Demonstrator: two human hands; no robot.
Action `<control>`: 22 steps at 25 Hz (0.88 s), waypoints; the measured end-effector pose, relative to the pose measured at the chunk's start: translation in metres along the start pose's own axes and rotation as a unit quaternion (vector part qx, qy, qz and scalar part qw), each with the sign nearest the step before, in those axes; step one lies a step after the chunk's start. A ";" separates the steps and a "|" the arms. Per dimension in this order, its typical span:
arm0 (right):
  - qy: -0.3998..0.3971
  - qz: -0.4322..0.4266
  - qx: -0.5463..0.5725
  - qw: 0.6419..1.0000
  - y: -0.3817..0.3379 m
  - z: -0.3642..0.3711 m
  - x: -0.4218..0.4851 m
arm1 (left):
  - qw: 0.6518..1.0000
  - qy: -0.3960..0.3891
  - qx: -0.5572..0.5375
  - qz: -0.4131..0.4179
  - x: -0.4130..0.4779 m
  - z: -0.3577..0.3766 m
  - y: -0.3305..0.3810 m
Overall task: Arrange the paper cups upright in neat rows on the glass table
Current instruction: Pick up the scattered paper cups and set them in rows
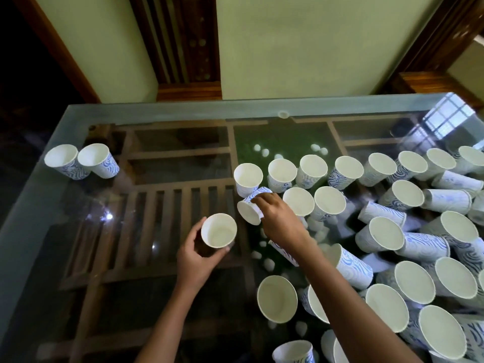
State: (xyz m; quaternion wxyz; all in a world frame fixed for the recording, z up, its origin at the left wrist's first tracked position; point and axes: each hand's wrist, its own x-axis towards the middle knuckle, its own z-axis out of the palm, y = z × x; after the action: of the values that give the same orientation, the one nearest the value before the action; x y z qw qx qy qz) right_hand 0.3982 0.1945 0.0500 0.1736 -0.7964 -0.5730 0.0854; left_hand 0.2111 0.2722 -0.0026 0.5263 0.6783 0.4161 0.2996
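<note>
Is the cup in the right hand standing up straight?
No, the cup in the right hand is tipped over, its open mouth pointing sideways instead of up.

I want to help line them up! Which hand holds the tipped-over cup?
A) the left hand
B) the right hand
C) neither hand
B: the right hand grips the tilted cup, while the left hand holds an upright cup.
</note>
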 end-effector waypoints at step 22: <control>0.105 0.162 0.328 0.925 -0.081 0.063 0.067 | 0.994 0.100 0.006 -0.042 0.081 -0.088 -0.024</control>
State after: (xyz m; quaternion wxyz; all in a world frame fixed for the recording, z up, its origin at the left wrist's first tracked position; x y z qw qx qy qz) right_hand 0.3274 0.2921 0.0260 0.4678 -0.7813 -0.3547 0.2118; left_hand 0.1692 0.3866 -0.0049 0.4898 0.6304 0.4963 0.3409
